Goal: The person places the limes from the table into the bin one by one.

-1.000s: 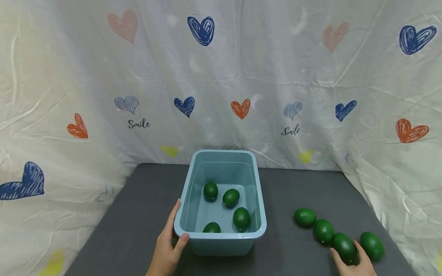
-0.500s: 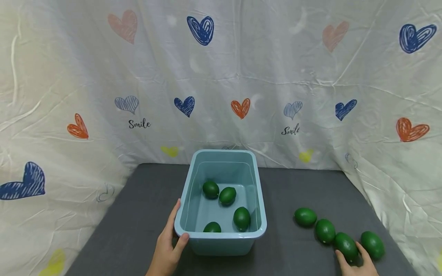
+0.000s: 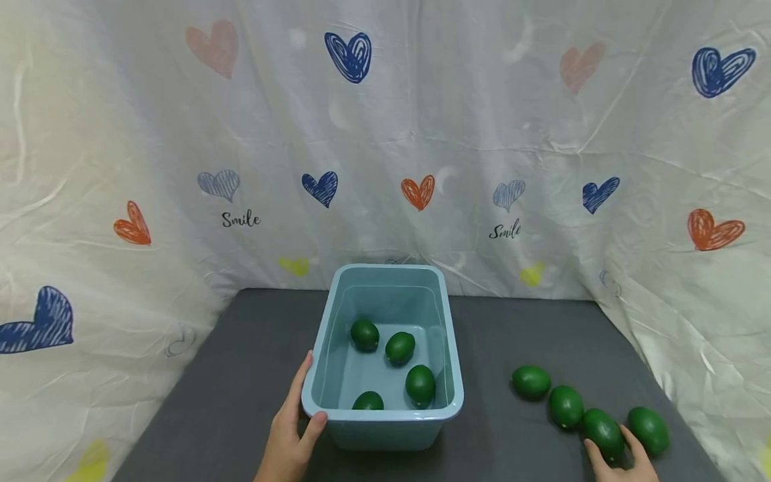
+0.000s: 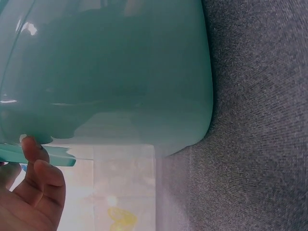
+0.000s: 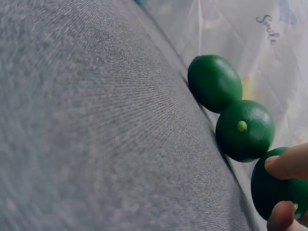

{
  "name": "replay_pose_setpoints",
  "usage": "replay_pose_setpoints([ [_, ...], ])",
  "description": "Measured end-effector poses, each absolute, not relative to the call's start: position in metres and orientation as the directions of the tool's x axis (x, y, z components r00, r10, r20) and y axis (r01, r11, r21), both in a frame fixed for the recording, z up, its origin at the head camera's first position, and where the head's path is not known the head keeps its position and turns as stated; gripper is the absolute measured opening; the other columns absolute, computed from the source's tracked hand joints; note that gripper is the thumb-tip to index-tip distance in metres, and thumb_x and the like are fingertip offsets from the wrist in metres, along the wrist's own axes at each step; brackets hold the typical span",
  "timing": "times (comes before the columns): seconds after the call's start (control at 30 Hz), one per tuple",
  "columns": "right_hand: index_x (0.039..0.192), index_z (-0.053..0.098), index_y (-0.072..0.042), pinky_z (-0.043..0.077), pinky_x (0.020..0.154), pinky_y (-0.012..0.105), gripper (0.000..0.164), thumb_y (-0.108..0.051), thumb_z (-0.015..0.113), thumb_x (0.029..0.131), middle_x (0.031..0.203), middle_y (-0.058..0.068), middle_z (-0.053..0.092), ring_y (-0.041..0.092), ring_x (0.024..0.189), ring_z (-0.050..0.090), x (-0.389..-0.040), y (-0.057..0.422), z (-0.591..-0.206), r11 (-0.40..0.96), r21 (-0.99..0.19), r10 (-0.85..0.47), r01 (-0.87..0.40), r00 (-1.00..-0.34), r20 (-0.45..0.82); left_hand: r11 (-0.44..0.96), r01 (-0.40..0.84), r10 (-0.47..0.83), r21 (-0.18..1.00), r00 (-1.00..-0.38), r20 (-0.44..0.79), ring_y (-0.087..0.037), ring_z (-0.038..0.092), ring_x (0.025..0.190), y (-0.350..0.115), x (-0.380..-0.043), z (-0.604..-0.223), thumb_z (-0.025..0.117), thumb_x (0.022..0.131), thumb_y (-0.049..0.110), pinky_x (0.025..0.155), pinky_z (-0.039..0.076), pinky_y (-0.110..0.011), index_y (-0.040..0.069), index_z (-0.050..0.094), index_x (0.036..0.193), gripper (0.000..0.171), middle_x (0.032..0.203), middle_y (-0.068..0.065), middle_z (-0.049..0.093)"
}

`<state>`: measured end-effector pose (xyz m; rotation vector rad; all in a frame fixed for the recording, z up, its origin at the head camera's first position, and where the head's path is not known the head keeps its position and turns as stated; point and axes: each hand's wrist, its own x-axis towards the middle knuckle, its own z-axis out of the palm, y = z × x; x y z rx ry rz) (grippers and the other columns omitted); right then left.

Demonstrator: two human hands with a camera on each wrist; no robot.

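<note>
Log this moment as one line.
left hand: grips pale-blue rectangular plastic bin; right hand: grips green oval fruit; bin: four green oval fruits; grey tabletop: three others

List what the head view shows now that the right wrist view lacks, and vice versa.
Head only: the left hand holding the near left corner of the blue bin, the four green fruits inside it, and the rightmost loose fruit.

Right wrist only: close detail, such as the texture of the grey surface and the rounded form of the pale stem nub on the middle fruit.

Both: the right hand pinching a fruit, that middle fruit, the next fruit beyond, the grey surface, and the "Smile" curtain.
</note>
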<state>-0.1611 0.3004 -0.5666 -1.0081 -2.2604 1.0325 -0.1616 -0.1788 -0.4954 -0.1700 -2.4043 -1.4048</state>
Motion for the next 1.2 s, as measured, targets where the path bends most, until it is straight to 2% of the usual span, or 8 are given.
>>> replay_pose_setpoints([
  [0.1,0.145,0.053,0.011,0.040,0.105,0.071,0.067,-0.019,0.077,0.090,0.134,0.043,0.054,0.062,0.118,0.052,-0.162,0.300,-0.571,0.434,-0.809,0.783,0.398,-0.610,0.120,0.507,0.278,-0.062,0.816,-0.932,0.356,-0.011,0.053,0.131,-0.180,-0.160,-0.496,0.060,0.106,0.018,0.084,0.057,-0.031,0.029,0.019,0.172,0.079,0.173,-0.004,0.031],
  [0.33,0.149,0.056,0.004,0.041,0.107,0.066,0.071,-0.038,0.075,0.095,0.135,0.037,0.059,0.056,0.119,0.054,-0.165,0.297,-0.569,0.420,-0.807,0.812,0.416,-0.569,0.130,0.533,0.293,-0.032,0.794,-0.930,0.366,-0.020,0.054,0.132,-0.182,-0.158,-0.495,0.061,0.106,0.019,0.083,0.057,-0.031,0.028,0.016,0.172,0.080,0.173,-0.004,0.029],
  [0.43,0.146,0.058,0.005,0.042,0.105,0.068,0.066,-0.026,0.078,0.092,0.130,0.038,0.061,0.058,0.115,0.055,-0.162,0.292,-0.558,0.428,-0.809,0.813,0.403,-0.562,0.151,0.574,0.300,-0.013,0.762,-0.927,0.374,-0.015,0.060,0.115,-0.185,-0.157,-0.492,0.063,0.106,0.022,0.076,0.056,-0.028,0.028,0.017,0.172,0.081,0.171,-0.007,0.034],
  [0.57,0.148,0.056,0.005,0.040,0.102,0.072,0.067,-0.025,0.078,0.093,0.127,0.039,0.060,0.060,0.109,0.055,-0.159,0.287,-0.544,0.448,-0.784,0.794,0.429,-0.593,0.130,0.625,0.288,-0.008,0.726,-0.927,0.375,-0.009,0.060,0.092,-0.188,-0.156,-0.486,0.067,0.105,0.028,0.067,0.053,-0.027,0.034,0.019,0.171,0.082,0.166,-0.009,0.042],
  [0.73,0.147,0.057,0.003,0.042,0.097,0.072,0.068,-0.031,0.079,0.093,0.125,0.038,0.062,0.059,0.103,0.057,-0.157,0.282,-0.535,0.479,-0.743,0.778,0.467,-0.618,0.113,0.642,0.278,-0.011,0.715,-0.928,0.371,-0.014,0.063,0.098,-0.189,-0.156,-0.483,0.068,0.104,0.030,0.067,0.054,-0.026,0.038,0.019,0.170,0.083,0.166,-0.010,0.043],
  [0.83,0.146,0.058,0.002,0.047,0.083,0.066,0.069,-0.033,0.079,0.092,0.091,0.031,0.068,0.050,0.076,0.061,-0.157,0.282,-0.533,0.503,-0.726,0.763,0.469,-0.635,0.118,0.639,0.287,-0.011,0.714,-0.924,0.381,-0.014,0.063,0.099,-0.189,-0.156,-0.484,0.069,0.104,0.028,0.067,0.054,-0.027,0.031,0.021,0.171,0.082,0.167,-0.010,0.042],
  [0.97,0.147,0.058,0.002,0.041,0.055,0.047,0.071,-0.036,0.080,0.091,0.051,0.013,0.049,0.028,0.044,0.045,-0.157,0.281,-0.529,0.526,-0.720,0.729,0.452,-0.676,0.108,0.626,0.298,-0.016,0.720,-0.919,0.394,-0.019,0.062,0.109,-0.188,-0.156,-0.487,0.068,0.104,0.025,0.070,0.055,-0.028,0.026,0.022,0.172,0.082,0.169,-0.008,0.038],
  [1.2,0.149,0.058,-0.001,0.032,0.045,0.038,0.071,-0.036,0.082,0.091,0.049,0.008,0.046,0.023,0.041,0.040,-0.161,0.273,-0.523,0.524,-0.753,0.692,0.399,-0.714,0.103,0.614,0.327,-0.005,0.718,-0.909,0.418,-0.019,0.061,0.108,-0.188,-0.157,-0.490,0.069,0.103,0.022,0.068,0.054,-0.027,0.025,0.022,0.171,0.082,0.170,-0.007,0.037],
])
